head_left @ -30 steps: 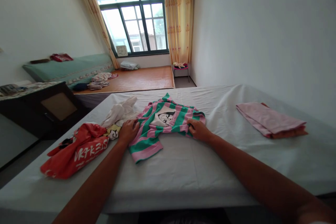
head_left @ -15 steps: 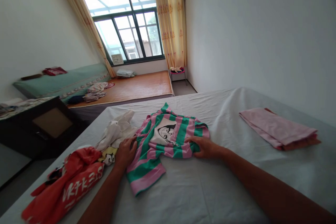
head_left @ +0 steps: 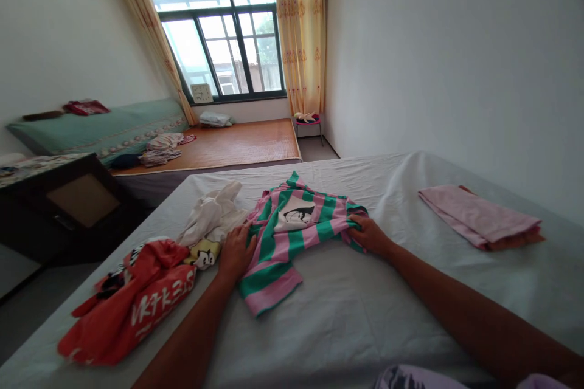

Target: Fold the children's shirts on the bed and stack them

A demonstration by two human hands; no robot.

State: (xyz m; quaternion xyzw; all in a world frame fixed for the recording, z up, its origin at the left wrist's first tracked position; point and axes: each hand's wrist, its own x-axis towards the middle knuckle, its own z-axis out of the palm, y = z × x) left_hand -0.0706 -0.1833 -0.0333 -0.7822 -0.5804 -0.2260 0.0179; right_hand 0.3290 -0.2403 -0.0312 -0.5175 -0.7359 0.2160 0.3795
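A pink-and-green striped T-shirt (head_left: 314, 234) with a face print lies rumpled on the white bed sheet (head_left: 347, 328). My left hand (head_left: 238, 250) rests on the shirt's left side, its fingers stretched out over the fabric. At the shirt's right edge, my right hand (head_left: 370, 236) pinches the cloth between thumb and fingers, and the fabric bunches there. Just left of my left hand are a white garment (head_left: 210, 209), a yellow piece with a cartoon face (head_left: 204, 254) and a red garment with white lettering (head_left: 132, 310).
A folded pink garment (head_left: 479, 216) lies on the bed's right side, near the white wall (head_left: 438, 61). Beyond the bed stand a dark cabinet (head_left: 68, 206), another bed with a brown mat (head_left: 246, 146) and a small pink stool (head_left: 309, 121). Purple cloth (head_left: 420, 377) shows at the bottom edge.
My right hand has shifted right along the shirt to its right edge and pulls the cloth there. The shirt's print is more creased. The view has shifted slightly.
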